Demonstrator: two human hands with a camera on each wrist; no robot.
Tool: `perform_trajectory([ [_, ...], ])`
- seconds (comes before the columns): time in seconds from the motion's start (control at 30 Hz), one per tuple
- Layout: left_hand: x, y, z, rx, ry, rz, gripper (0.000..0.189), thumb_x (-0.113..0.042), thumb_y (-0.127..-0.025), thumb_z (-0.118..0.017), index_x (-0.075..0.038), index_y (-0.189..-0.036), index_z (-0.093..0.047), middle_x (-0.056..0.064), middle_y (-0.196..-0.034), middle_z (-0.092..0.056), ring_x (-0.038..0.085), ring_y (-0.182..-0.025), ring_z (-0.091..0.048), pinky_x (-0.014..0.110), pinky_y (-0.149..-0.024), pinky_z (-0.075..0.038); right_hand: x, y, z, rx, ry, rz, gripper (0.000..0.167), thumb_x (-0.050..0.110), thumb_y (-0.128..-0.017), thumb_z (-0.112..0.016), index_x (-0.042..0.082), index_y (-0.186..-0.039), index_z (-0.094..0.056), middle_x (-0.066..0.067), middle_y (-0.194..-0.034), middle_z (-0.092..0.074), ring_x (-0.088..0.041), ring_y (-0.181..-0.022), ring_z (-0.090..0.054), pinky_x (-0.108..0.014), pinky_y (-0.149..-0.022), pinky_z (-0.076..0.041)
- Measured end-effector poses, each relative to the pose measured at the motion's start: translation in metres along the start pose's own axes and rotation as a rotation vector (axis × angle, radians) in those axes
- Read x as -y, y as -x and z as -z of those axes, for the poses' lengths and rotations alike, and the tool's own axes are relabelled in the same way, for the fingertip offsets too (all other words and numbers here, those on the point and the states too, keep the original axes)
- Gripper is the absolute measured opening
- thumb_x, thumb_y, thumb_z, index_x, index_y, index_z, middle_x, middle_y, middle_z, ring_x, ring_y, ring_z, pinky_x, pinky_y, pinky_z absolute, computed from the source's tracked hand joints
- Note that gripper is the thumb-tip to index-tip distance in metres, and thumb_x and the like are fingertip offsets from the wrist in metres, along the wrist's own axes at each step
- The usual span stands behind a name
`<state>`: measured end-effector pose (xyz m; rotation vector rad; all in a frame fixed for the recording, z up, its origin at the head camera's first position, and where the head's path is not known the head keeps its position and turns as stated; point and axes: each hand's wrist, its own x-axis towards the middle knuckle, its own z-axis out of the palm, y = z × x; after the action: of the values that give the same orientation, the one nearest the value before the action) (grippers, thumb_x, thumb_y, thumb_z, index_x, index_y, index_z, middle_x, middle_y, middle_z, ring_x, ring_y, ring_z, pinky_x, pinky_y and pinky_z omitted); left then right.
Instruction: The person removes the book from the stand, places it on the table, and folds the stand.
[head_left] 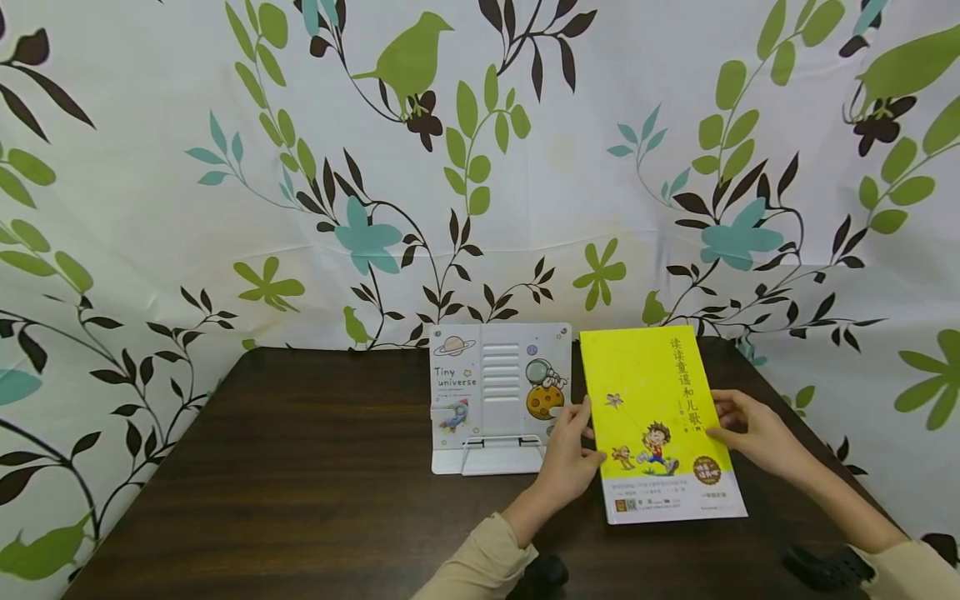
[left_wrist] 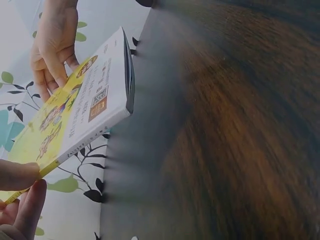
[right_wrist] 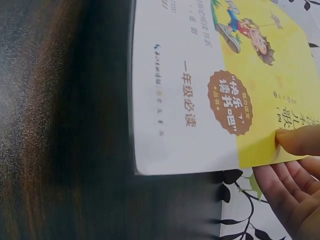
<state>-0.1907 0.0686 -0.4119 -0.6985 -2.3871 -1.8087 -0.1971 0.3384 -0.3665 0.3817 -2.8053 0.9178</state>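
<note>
A yellow and white children's book (head_left: 637, 392) is held up between both hands, its cover facing the head camera. My left hand (head_left: 566, 454) pinches the spine side, thumb on the front and fingers behind, as the left wrist view shows at the spine (left_wrist: 82, 142). On the opposite edge my right hand (head_left: 761, 437) grips the book with its thumb (right_wrist: 300, 140) on the cover and fingers underneath. Just left of the book stands a white book stand (head_left: 498, 392) printed with a planet, a rocket and an astronaut; the left hand overlaps its lower right corner in the head view.
The dark wooden table (head_left: 300, 467) extends left and in front of the book stand. Behind it hangs a white cloth (head_left: 570, 192) with printed leaves and birds. A wire ledge (head_left: 502, 442) crosses the stand's lower front.
</note>
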Motion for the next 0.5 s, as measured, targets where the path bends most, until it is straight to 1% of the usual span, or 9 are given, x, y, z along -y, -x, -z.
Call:
perform_trajectory([
  [0.2, 0.003, -0.003, -0.004, -0.016, 0.057, 0.069, 0.076, 0.014, -0.073, -0.066, 0.002, -0.139, -0.029, 0.012, -0.123, -0.039, 0.009, -0.089, -0.048, 0.013, -0.065, -0.049, -0.008, -0.002, 0.001, 0.076, -0.077, -0.045, 0.057, 0.007, -0.081, -0.065, -0.015, -0.127, -0.039, -0.02, -0.101, -0.054, -0.021, -0.08, -0.051, -0.024, -0.061, -0.049],
  [0.37, 0.007, -0.004, -0.006, -0.025, 0.059, 0.11, 0.072, 0.011, -0.073, -0.067, 0.004, -0.136, -0.034, 0.012, -0.12, -0.043, 0.011, -0.088, -0.051, 0.014, -0.064, -0.049, -0.014, 0.0, -0.001, 0.113, -0.112, -0.091, 0.063, 0.009, -0.08, -0.067, -0.012, -0.132, -0.036, -0.019, -0.106, -0.054, -0.019, -0.082, -0.051, -0.022, -0.064, -0.048],
  [0.5, 0.009, -0.004, -0.007, -0.033, 0.044, 0.117, 0.069, 0.008, -0.073, -0.068, 0.005, -0.134, -0.037, 0.011, -0.118, -0.045, 0.011, -0.085, -0.052, 0.016, -0.063, -0.047, -0.019, 0.001, -0.003, 0.142, -0.169, -0.123, 0.067, 0.01, -0.081, -0.066, -0.01, -0.135, -0.032, -0.018, -0.106, -0.051, -0.018, -0.083, -0.051, -0.023, -0.066, -0.048],
])
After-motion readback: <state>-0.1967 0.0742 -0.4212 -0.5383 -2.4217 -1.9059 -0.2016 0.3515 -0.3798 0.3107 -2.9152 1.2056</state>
